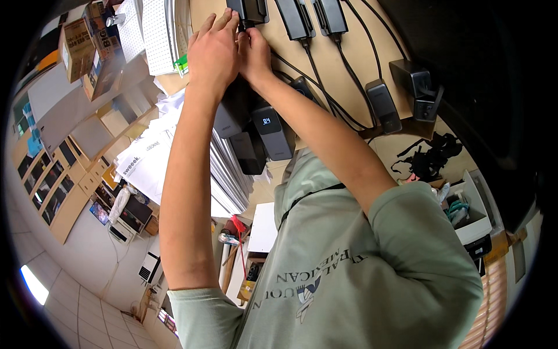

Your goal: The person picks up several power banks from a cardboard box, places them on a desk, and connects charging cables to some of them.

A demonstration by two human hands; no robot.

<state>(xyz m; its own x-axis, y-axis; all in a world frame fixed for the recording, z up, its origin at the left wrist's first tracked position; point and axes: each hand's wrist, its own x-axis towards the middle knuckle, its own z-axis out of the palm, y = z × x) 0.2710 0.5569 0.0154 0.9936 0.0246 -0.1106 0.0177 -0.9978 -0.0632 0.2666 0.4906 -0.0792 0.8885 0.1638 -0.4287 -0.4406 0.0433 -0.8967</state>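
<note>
At the top edge of the head view, my left hand has its fingers stretched out, their tips by the corner of a black box-shaped device; its thumb is hidden. Close beside it, my right hand is closed at the black cable plug below that device. Two more black box-shaped devices with cables lie to the right. Beneath my wrists stand several dark power banks; one power bank has a lit display.
Black cables run across the wooden table. More dark power banks stand near its edge on the right. Stacked papers and white perforated sheets lie to the left. A white bin holds items at lower right.
</note>
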